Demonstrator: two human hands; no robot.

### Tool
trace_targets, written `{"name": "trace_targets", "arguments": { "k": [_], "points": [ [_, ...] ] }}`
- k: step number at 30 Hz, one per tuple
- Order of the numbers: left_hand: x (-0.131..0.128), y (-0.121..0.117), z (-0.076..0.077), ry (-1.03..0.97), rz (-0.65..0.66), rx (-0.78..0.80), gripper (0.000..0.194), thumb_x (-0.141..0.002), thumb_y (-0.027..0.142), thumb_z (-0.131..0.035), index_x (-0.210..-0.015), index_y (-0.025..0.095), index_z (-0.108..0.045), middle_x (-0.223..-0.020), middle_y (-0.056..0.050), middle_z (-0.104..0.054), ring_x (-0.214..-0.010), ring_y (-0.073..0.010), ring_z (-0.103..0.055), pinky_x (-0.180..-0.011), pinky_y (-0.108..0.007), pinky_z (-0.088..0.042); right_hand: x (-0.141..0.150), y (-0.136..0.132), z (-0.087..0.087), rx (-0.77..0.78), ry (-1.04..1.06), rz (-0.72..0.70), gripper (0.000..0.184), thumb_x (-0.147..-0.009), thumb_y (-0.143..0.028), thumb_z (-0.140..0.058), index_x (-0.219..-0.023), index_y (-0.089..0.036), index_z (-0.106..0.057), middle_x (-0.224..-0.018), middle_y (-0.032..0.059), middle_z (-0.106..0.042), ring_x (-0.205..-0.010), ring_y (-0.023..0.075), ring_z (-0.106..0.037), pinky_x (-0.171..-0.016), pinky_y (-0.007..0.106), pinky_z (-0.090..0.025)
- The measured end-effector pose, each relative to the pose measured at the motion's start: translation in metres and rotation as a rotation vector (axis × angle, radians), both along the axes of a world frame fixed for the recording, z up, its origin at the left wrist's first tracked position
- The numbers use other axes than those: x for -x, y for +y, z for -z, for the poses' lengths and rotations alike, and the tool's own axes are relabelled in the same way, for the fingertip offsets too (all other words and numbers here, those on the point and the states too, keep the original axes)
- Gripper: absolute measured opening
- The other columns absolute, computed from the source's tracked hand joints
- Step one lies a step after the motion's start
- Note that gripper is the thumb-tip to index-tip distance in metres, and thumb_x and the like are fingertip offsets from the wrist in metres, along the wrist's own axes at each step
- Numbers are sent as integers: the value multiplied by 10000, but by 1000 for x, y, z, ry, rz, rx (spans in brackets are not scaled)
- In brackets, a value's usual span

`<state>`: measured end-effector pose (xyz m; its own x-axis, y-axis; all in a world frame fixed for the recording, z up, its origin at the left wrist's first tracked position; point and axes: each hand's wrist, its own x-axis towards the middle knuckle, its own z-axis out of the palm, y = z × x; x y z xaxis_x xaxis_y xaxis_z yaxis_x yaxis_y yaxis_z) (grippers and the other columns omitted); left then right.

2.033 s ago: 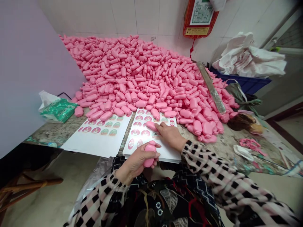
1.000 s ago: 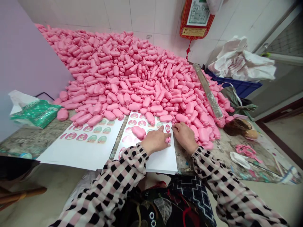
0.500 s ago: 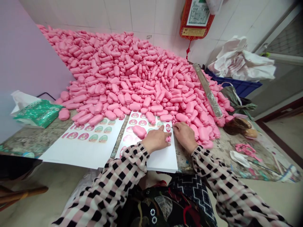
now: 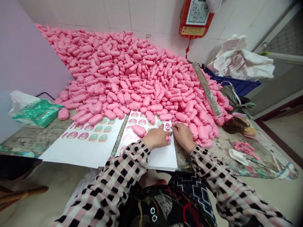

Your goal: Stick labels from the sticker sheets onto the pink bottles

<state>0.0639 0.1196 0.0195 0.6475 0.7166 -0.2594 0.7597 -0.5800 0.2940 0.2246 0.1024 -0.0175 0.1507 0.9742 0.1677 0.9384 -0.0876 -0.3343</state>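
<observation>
My left hand rests on the near sheet of printed oval labels, its fingers curled narrowly around a small pink bit. My right hand lies just beside it, fingertips on the sheet, holding nothing I can see. A pink bottle-shaped piece lies on the labels by my left hand. Rows of labels remain on this sheet and on a second sheet to the left. Far across the worktop, a huge heap of matching pink pieces remains.
</observation>
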Motion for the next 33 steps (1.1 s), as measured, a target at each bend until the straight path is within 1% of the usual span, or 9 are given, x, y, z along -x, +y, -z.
{"name": "trace_targets", "arguments": {
  "k": [5, 12, 18, 22, 26, 28, 30, 32, 33],
  "points": [
    [0, -1, -6, 3, -1, 8, 539, -740, 511, -521, -1260, 373, -492, -1444, -115, -304, -1070, -368, -547, -823, -477, -436, 7, -1, 4, 1, 90, 61, 272, -873, -340, -410, -894, -197, -641, -898, 54, -671, -800, 165, -588, -653, 254, -350],
    [-1, 2, -8, 1, 3, 43, 532, -703, 520, -547, -1219, 390, -530, -1441, -88, -316, -1043, -370, -557, -806, -473, -443, 8, 12, -15, 114, -15, 72, 303, -808, -459, -500, -784, -201, -656, -813, 56, -669, -740, 180, -584, -593, 268, -330],
    [-3, 1, -10, -9, -9, 48, 510, -699, 514, -539, -1191, 378, -556, -1439, -95, -315, -1040, -369, -556, -808, -481, -440, 10, 21, -26, 161, -35, 113, 164, -729, -355, -565, -776, -238, -670, -784, 24, -669, -745, 182, -584, -586, 266, -330],
    [-3, 0, -8, -44, -26, 50, 445, -735, 480, -503, -1156, 365, -587, -1414, -93, -349, -1047, -351, -555, -831, -474, -431, 14, 24, -35, 136, -60, 103, 155, -712, -335, -573, -774, -238, -678, -790, 32, -672, -755, 189, -584, -583, 265, -331],
    [-3, 1, -3, -106, -48, 54, 479, -715, 456, -539, -1182, 358, -579, -1378, -110, -387, -1034, -368, -553, -839, -500, -417, 13, 25, -50, 49, -56, 90, 180, -713, -384, -580, -724, -233, -677, -758, 36, -670, -728, 190, -577, -578, 269, -325],
    [-1, 1, -2, -157, -58, 59, 475, -696, 448, -572, -1160, 348, -599, -1347, -111, -418, -1001, -365, -566, -834, -504, -416, 9, 22, -57, 11, 5, 79, 207, -709, -421, -590, -698, -231, -671, -710, 25, -658, -688, 181, -566, -572, 269, -322],
    [3, -2, -1, -225, -71, 63, 494, -685, 445, -603, -1166, 333, -593, -1289, -105, -475, -976, -342, -575, -837, -481, -420, 5, 14, -61, -28, 148, 47, 240, -705, -454, -604, -678, -221, -656, -651, 6, -635, -628, 160, -543, -555, 262, -319],
    [9, -8, -1, -300, -100, 57, 508, -736, 479, -562, -1212, 303, -546, -1208, -97, -536, -953, -290, -583, -823, -420, -440, 2, 2, -61, -91, 402, 12, 281, -708, -482, -611, -684, -204, -637, -616, -7, -607, -571, 135, -507, -531, 253, -321],
    [13, -12, -1, -395, -156, 90, 509, -773, 507, -515, -1227, 277, -521, -1149, -96, -566, -914, -255, -593, -791, -382, -457, 3, -5, -60, -125, 560, -5, 295, -709, -490, -617, -702, -195, -631, -619, -11, -599, -555, 124, -490, -522, 248, -326]
  ]
}}
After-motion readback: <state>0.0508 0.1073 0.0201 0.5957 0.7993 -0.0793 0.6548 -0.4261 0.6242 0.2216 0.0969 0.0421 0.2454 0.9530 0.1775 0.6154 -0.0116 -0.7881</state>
